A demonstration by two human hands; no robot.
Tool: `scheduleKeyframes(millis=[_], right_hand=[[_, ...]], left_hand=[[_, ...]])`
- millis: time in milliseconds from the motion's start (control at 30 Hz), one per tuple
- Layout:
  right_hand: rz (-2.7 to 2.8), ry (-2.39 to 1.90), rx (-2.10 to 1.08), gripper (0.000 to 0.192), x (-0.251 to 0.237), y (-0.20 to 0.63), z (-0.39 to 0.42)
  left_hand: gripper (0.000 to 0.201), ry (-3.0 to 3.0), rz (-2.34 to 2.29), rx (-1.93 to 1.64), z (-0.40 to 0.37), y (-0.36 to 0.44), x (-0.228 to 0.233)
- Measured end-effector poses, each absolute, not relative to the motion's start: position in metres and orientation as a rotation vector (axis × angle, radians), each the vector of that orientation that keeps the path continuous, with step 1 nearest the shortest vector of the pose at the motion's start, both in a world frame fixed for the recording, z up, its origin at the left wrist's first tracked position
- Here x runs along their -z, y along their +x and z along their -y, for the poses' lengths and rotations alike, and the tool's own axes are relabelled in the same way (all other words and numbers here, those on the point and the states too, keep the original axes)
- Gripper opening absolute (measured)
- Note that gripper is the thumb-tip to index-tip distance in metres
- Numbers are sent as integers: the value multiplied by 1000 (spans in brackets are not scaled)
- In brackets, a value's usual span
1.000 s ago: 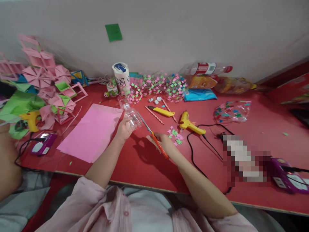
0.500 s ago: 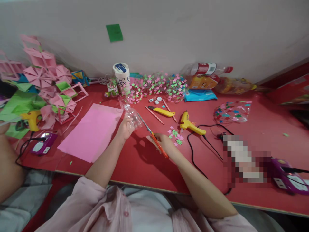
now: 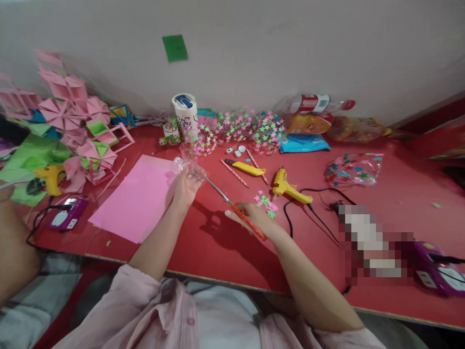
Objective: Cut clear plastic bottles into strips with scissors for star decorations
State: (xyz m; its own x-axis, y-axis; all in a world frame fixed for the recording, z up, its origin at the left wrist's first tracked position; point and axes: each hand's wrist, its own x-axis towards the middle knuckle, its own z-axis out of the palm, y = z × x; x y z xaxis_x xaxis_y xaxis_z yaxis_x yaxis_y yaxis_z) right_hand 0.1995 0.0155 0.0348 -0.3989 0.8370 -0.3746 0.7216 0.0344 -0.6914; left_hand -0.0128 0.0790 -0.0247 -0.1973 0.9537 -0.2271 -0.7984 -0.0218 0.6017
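My left hand [image 3: 184, 190] grips a small clear plastic bottle top [image 3: 191, 169] above the red table [image 3: 225, 242]. My right hand [image 3: 254, 220] holds red-handled scissors [image 3: 236, 211], whose blades point up-left and touch the bottle's cut edge. A pink paper sheet [image 3: 140, 196] lies just left of my left hand. A small heap of pink and green paper stars [image 3: 266, 202] sits beside my right hand.
A yellow glue gun [image 3: 286, 188] with a black cord, a yellow utility knife [image 3: 245, 167], pink pencils, a star-covered clear bottle [image 3: 240, 128] and a white cup [image 3: 186, 114] lie behind. Pink and green paper crafts [image 3: 69, 126] crowd the left. Another person's arm [image 3: 14, 242] is at far left.
My left hand has tipped the bottle piece leftward and lower. My right hand with the scissors has shifted slightly right and toward me, the blades still at the bottle.
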Motion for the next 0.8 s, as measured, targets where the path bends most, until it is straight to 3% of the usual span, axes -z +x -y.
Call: scheduleKeyframes(millis=[267, 567, 800], right_hand=[[2078, -1670, -1423, 57, -24, 196, -17], [1854, -1428, -1674, 49, -22, 192, -12], [1866, -1554, -1662, 52, -19, 190, -13]], left_hand=[[13, 292, -746, -1602, -76, -8, 21], [10, 350, -733, -1554, -76, -10, 23], [25, 420, -811, -1555, -78, -5, 33]])
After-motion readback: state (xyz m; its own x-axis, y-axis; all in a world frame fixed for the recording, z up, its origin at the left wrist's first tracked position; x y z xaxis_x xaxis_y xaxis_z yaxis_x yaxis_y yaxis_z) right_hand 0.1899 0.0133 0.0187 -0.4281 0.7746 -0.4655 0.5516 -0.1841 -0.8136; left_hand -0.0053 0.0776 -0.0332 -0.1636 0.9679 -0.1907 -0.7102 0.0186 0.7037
